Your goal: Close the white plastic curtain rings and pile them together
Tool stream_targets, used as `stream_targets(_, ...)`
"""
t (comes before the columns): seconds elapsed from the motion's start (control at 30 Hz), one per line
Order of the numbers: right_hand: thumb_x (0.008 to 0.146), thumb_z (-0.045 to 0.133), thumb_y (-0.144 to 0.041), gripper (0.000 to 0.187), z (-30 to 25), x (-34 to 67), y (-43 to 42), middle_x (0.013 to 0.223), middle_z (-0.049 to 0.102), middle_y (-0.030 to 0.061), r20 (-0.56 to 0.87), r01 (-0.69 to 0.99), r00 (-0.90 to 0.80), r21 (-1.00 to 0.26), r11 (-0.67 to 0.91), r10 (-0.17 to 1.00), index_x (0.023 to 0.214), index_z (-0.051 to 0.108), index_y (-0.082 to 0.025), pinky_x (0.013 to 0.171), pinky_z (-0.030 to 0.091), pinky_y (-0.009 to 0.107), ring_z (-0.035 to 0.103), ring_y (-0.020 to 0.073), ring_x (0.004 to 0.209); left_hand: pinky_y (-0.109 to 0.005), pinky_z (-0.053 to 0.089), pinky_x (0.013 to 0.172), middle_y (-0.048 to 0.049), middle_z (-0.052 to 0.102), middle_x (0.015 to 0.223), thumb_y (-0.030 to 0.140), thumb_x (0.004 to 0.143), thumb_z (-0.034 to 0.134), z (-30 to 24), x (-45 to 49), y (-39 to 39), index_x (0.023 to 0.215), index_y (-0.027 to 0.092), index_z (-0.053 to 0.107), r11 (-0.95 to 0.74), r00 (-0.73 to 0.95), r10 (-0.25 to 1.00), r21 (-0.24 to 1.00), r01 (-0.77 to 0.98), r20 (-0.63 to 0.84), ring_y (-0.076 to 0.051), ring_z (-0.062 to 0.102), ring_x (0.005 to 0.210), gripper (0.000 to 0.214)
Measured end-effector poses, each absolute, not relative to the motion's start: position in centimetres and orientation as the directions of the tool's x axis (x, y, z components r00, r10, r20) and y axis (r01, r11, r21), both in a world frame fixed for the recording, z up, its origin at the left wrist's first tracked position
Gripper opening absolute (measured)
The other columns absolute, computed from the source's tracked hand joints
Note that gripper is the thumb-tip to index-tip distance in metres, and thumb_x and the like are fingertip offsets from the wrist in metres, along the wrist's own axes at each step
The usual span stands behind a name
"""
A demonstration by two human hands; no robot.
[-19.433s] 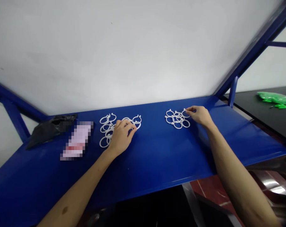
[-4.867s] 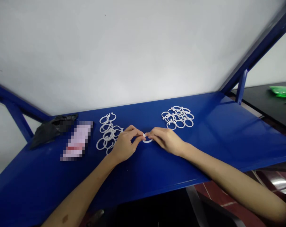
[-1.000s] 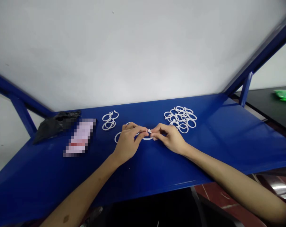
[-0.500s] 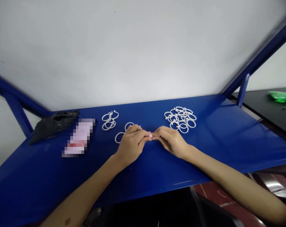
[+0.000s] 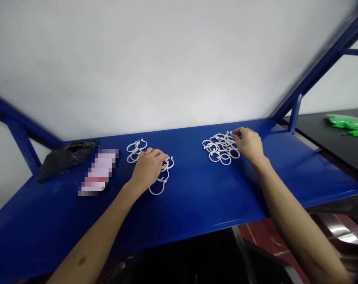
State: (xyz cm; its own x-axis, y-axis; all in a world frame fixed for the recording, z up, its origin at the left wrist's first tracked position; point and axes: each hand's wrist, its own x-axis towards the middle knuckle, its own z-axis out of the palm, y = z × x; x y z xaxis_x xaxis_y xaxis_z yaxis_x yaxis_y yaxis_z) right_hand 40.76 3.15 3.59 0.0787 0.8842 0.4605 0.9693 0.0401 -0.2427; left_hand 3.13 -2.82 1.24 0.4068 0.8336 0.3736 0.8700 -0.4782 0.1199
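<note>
White plastic rings with small knobbed ends, like shower curtain rings, lie in groups on the blue table. My left hand (image 5: 149, 167) is over the middle group of rings (image 5: 157, 193), fingers curled down and closed at a ring by the fingertips; its palm side is hidden. At the far right edge of the larger ring pile (image 5: 220, 148), my right hand (image 5: 250, 144) pinches a ring between thumb and forefinger. Behind my left hand lies a small group of rings (image 5: 133, 148), partly covered by it.
A blurred-out pink and white item (image 5: 100, 169) lies on the left of the blue table (image 5: 193, 205), beside a black plastic bag (image 5: 66, 156). Blue frame bars rise at both sides against a white wall. A green bag (image 5: 347, 122) sits on a dark surface at far right.
My hands were together over the middle, pinching a small white piece. They have parted: the left has moved back left to the middle rings, the right across to the right-hand pile.
</note>
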Motion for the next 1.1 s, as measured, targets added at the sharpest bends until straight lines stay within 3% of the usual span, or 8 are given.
stream_targets(0.3,0.089,0.059,-0.03,0.019,2.7,40.7,4.0,0.095,0.073,0.0105,0.346,0.961,0.134,-0.273,-0.037,0.929,0.096,0.074,-0.019,0.072,0.048,0.034,0.065,0.0235,0.083,-0.042,0.042,0.085,-0.0044,0.072,0.099,0.028,0.098,0.054,1.9,2.3,-2.8,0.098,0.026,0.074,-0.482,0.407,0.828,0.117,0.868,0.387,-0.025,0.056,0.093,0.02)
stream_targets(0.53,0.091,0.057,-0.033,0.022,3.3,40.5,3.5,0.092,0.072,0.0123,0.499,0.969,0.116,-0.246,0.012,0.859,0.091,0.073,-0.017,0.077,0.049,0.04,0.06,0.0278,0.089,-0.044,0.043,0.087,-0.0055,0.071,0.103,0.031,0.097,0.058,2.3,1.9,-2.5,0.092,0.024,0.074,-0.447,0.34,0.81,0.129,0.885,0.477,-0.027,0.055,0.097,0.018)
stream_targets(0.73,0.097,0.053,-0.037,0.025,2.3,37.5,2.5,0.1,0.07,0.0113,0.573,0.893,-0.126,-0.29,0.345,0.81,0.105,0.07,-0.02,0.091,0.047,0.046,0.059,0.0269,0.097,-0.046,0.045,0.09,-0.0038,0.072,0.094,0.035,0.097,0.06,3.1,2.2,-2.8,0.091,0.024,0.07,-0.413,0.26,0.8,0.182,0.892,0.541,-0.026,0.058,0.094,0.016)
stream_targets(0.9,0.098,0.056,-0.037,0.025,1.5,31.7,-0.9,0.109,0.069,0.0101,0.486,0.624,-0.451,-0.428,0.654,0.749,0.117,0.064,-0.022,0.094,0.049,0.045,0.063,0.0248,0.102,-0.041,0.047,0.088,-0.0015,0.072,0.092,0.033,0.099,0.056,3.9,3.8,-3.6,0.093,0.025,0.07,-0.51,0.283,0.76,0.267,0.817,0.585,-0.022,0.061,0.089,0.017)
stream_targets(1.0,0.099,0.057,-0.039,0.027,1.4,29.1,-3.0,0.115,0.068,0.0103,0.44,0.484,-0.551,-0.523,0.701,0.709,0.119,0.059,-0.021,0.087,0.054,0.038,0.065,0.0209,0.097,-0.037,0.049,0.084,-0.0008,0.072,0.089,0.033,0.1,0.055,4.0,5.2,-4.2,0.09,0.024,0.07,-0.575,0.305,0.736,0.321,0.752,0.605,-0.019,0.062,0.086,0.019)
stream_targets(1.1,0.099,0.055,-0.04,0.025,1.6,27.9,-4.1,0.104,0.07,0.0077,0.452,0.405,-0.543,-0.597,0.692,0.708,0.113,0.056,-0.019,0.075,0.056,0.032,0.066,0.0166,0.083,-0.035,0.051,0.083,0.0004,0.071,0.085,0.033,0.098,0.058,3.7,6.3,-4.8,0.089,0.024,0.069,-0.612,0.324,0.739,0.387,0.69,0.591,-0.018,0.063,0.084,0.017)
